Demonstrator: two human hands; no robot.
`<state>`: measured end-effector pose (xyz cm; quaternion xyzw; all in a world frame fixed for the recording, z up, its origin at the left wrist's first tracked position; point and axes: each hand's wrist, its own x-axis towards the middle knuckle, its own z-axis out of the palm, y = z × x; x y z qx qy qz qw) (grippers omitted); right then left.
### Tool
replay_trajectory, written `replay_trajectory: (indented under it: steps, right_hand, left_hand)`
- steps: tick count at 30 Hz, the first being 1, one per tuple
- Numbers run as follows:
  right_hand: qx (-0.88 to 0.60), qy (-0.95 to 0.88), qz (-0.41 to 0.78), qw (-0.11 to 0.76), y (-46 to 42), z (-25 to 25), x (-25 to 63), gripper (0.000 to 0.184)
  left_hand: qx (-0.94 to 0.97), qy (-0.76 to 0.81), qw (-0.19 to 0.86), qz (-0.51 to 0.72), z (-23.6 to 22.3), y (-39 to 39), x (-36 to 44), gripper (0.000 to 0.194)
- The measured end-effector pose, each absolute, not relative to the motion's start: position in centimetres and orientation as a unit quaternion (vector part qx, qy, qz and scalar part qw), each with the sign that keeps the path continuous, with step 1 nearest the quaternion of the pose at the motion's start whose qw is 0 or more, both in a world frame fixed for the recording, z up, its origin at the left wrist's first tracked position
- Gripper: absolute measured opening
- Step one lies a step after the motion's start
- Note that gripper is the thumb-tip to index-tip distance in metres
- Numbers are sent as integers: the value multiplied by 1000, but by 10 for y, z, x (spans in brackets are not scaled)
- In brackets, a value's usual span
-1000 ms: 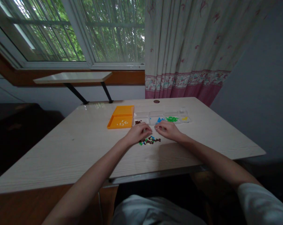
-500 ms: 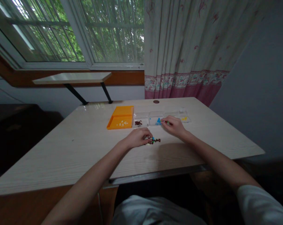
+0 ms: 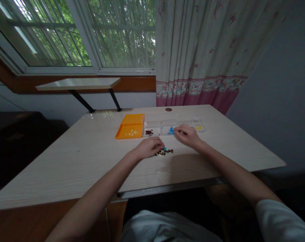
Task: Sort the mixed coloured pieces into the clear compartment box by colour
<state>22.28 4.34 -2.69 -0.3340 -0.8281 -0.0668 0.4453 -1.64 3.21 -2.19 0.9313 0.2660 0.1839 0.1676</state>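
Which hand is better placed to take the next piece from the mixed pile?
Left, I'd judge. The left hand is right at the mixed pile, fingertips at its edge, while the right hand is farther off, beside the blue pieces.

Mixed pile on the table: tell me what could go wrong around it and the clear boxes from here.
The left hand is right at the mixed pile, so a nudge might scatter its loose pieces over the table.

The right hand is over the clear boxes, next to the blue pieces; a slip could drop or knock something into the wrong colour.
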Motion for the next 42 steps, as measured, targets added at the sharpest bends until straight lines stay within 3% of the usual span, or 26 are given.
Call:
replay_trajectory:
  steps: [5, 14, 17, 28, 42]
  right_hand:
    - [-357, -834, -73, 414, 48, -20, 235, 18]
    - [-539, -815, -76, 199, 65, -9, 275, 19]
    - [-565, -806, -68, 163, 66, -12, 275, 22]
    - [-372, -873, -42, 312, 34, -35, 201, 17]
    - [-341, -862, -106, 359, 26, -40, 189, 18]
  left_hand:
    - [924, 283, 163, 199, -22, 35, -16, 21]
    - [862, 378, 202, 271, -24, 41, -16, 21]
    - [833, 409, 236, 287, -26, 42, -15, 22]
    - [723, 401, 420, 375, -42, 49, -4, 32]
    - [721, 398, 450, 345, -34, 41, 0, 34]
